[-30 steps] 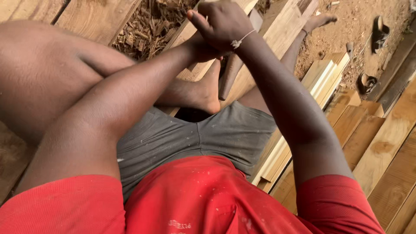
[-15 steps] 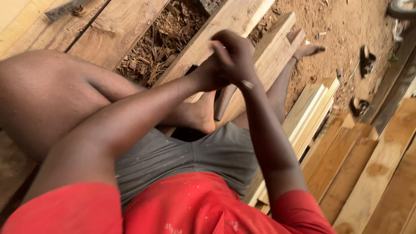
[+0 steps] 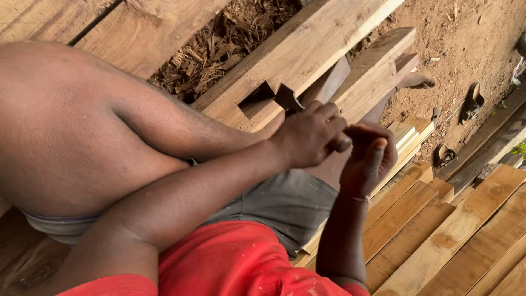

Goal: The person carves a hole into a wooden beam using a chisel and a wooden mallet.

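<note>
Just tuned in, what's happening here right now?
A person in a red shirt and grey shorts sits on stacked timber planks, one knee drawn up. The left hand is closed around a small dark tool, apparently a chisel, whose tip sits by a notch cut in a thick beam. The right hand is raised beside it, palm half open, holding nothing visible. Wood chips lie between the boards.

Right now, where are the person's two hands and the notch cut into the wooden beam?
left hand [image 3: 309, 137], head view, on the back of the hand
right hand [image 3: 368, 159], head view, on the palm side
notch in the beam [image 3: 257, 96], head view, on its dark hollow
</note>
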